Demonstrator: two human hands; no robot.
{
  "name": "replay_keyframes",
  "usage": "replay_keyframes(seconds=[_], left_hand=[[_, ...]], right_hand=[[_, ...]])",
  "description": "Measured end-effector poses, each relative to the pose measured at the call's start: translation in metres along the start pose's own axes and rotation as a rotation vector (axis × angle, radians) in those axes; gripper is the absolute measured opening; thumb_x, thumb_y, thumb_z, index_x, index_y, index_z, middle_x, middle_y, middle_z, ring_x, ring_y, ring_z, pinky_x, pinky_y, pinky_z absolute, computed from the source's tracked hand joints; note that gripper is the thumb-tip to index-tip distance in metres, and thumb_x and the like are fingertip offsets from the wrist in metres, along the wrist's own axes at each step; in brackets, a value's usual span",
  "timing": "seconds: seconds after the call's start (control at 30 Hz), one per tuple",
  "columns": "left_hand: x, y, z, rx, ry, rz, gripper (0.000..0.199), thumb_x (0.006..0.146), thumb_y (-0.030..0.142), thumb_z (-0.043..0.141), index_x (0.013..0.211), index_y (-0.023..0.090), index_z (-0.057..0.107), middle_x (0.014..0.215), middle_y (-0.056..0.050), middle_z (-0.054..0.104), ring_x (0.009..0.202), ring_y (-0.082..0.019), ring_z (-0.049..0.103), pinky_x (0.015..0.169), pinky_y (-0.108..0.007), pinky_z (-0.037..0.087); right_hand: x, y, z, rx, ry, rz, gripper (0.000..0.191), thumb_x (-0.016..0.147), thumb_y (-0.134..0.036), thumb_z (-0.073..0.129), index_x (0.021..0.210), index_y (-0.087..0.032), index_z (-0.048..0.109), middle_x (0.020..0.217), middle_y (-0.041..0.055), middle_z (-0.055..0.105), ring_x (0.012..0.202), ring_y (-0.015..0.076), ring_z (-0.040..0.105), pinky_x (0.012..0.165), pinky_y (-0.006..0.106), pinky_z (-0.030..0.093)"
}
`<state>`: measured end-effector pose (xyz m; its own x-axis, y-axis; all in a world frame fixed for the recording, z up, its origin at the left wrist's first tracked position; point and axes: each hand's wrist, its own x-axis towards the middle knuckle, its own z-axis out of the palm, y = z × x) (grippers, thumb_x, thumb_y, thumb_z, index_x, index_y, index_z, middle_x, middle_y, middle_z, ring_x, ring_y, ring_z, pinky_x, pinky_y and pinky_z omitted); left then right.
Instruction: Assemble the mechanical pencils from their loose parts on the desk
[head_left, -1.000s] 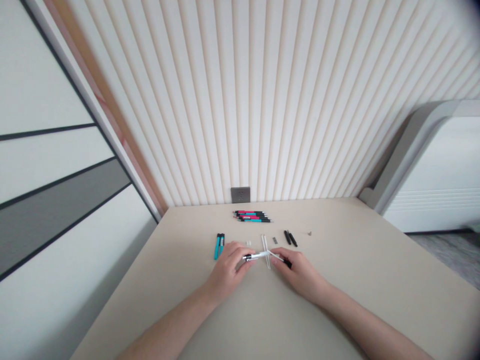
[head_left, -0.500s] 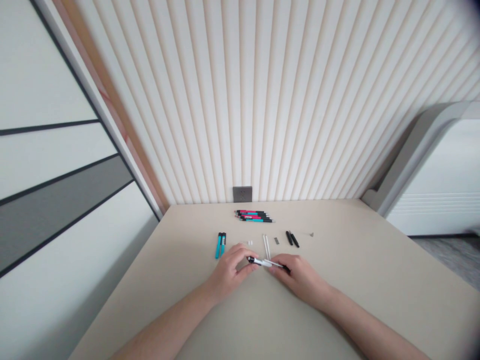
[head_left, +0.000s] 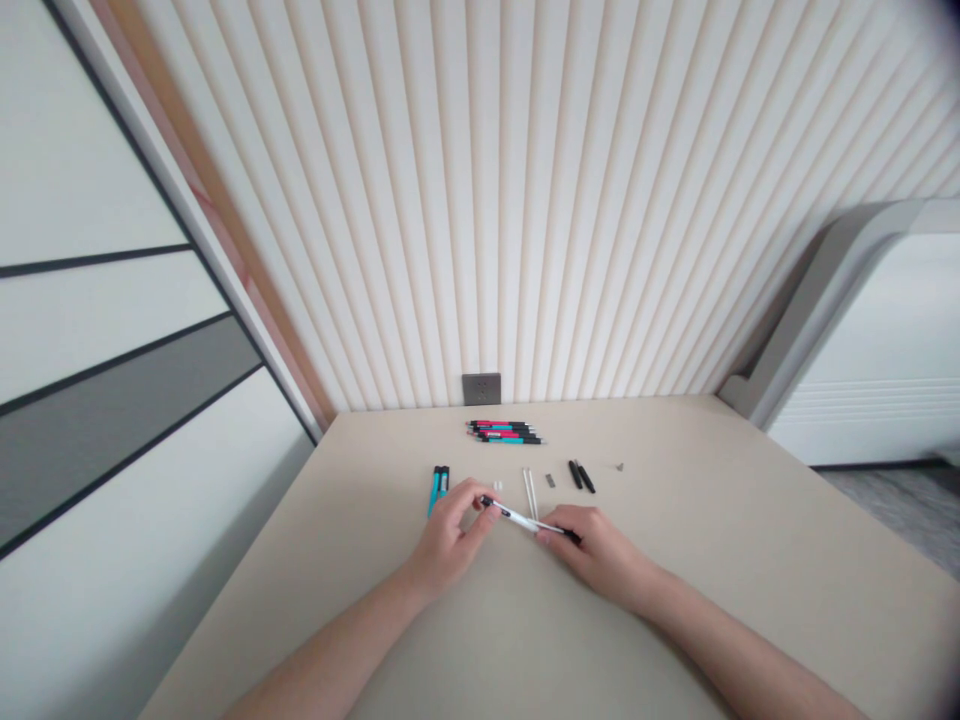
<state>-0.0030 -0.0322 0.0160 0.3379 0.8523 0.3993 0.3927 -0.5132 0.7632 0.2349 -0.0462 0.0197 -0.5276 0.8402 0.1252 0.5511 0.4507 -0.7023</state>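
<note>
My left hand (head_left: pixel 444 540) pinches the black end of a white pen barrel (head_left: pixel 519 517) between thumb and fingertips. The barrel slants down to the right, its lower end at the fingertips of my right hand (head_left: pixel 592 540). That hand is closed on a black pen grip (head_left: pixel 572 536), with a thin white refill (head_left: pixel 551 527) running leftward from it along the barrel's end. Whether the refill is inside or beside the barrel, I cannot tell. Two blue pen barrels (head_left: pixel 434 490) with black ends lie just beyond my left hand, partly covered by it.
Several red and blue pens (head_left: pixel 504 432) lie at the back of the beige table (head_left: pixel 480 640). Two white refills (head_left: pixel 529 490), small white pieces (head_left: pixel 498 485), grey metal pieces (head_left: pixel 550 480), black grips (head_left: pixel 581 476) and tiny metal parts (head_left: pixel 619 467) lie in front. A socket (head_left: pixel 481 389) is on the wall.
My left hand has shifted left and slightly up with the black end of the barrel, so the barrel tilts more. My right hand keeps its hold nearly in place.
</note>
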Motion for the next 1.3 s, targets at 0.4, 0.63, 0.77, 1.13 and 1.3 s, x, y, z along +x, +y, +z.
replay_keyframes(seconds=[0.4, 0.63, 0.77, 1.13, 1.3], left_hand=[[0.009, -0.007, -0.03, -0.036, 0.311, -0.251, 0.026, 0.09, 0.04, 0.05, 0.102, 0.018, 0.055, 0.082, -0.002, 0.063, 0.075, -0.016, 0.061, 0.057, -0.021, 0.044], [0.017, -0.034, -0.075, 0.479, 0.194, -0.208, 0.021, 0.088, 0.037, 0.049, 0.097, 0.021, 0.057, 0.068, 0.002, 0.059, 0.066, -0.016, 0.058, 0.064, -0.026, 0.043], [0.016, -0.052, -0.082, 0.5, 0.071, -0.224, 0.027, 0.09, 0.039, 0.045, 0.101, 0.02, 0.061, 0.069, 0.001, 0.061, 0.064, -0.016, 0.059, 0.064, -0.025, 0.044], [0.012, -0.067, -0.075, 0.585, -0.103, -0.238, 0.039, 0.093, 0.037, 0.039, 0.114, 0.017, 0.065, 0.114, -0.01, 0.069, 0.104, -0.024, 0.064, 0.092, -0.035, 0.047], [0.013, -0.066, -0.071, 0.656, -0.149, -0.198, 0.041, 0.095, 0.034, 0.035, 0.121, 0.017, 0.062, 0.12, -0.01, 0.066, 0.11, -0.024, 0.062, 0.099, -0.038, 0.044]], right_hand=[[0.0, 0.012, -0.002, -0.115, 0.074, 0.051, 0.031, 0.096, -0.036, 0.042, 0.077, -0.019, 0.06, 0.075, 0.0019, 0.064, 0.069, 0.0142, 0.056, 0.066, 0.024, 0.038], [-0.002, 0.011, -0.001, -0.154, 0.061, 0.051, 0.032, 0.096, -0.036, 0.041, 0.077, -0.019, 0.06, 0.074, 0.0025, 0.064, 0.068, 0.0146, 0.057, 0.065, 0.025, 0.039], [-0.001, 0.011, -0.001, -0.163, 0.058, 0.046, 0.032, 0.096, -0.036, 0.041, 0.076, -0.019, 0.06, 0.074, 0.0026, 0.065, 0.068, 0.0146, 0.057, 0.065, 0.025, 0.039], [-0.001, 0.011, -0.001, -0.195, 0.042, 0.037, 0.032, 0.096, -0.035, 0.04, 0.075, -0.019, 0.059, 0.073, 0.0022, 0.064, 0.068, 0.0142, 0.057, 0.064, 0.024, 0.037], [-0.001, 0.007, -0.002, -0.194, 0.026, 0.033, 0.034, 0.096, -0.037, 0.039, 0.076, -0.019, 0.059, 0.074, 0.0026, 0.064, 0.067, 0.0141, 0.056, 0.064, 0.025, 0.037]])
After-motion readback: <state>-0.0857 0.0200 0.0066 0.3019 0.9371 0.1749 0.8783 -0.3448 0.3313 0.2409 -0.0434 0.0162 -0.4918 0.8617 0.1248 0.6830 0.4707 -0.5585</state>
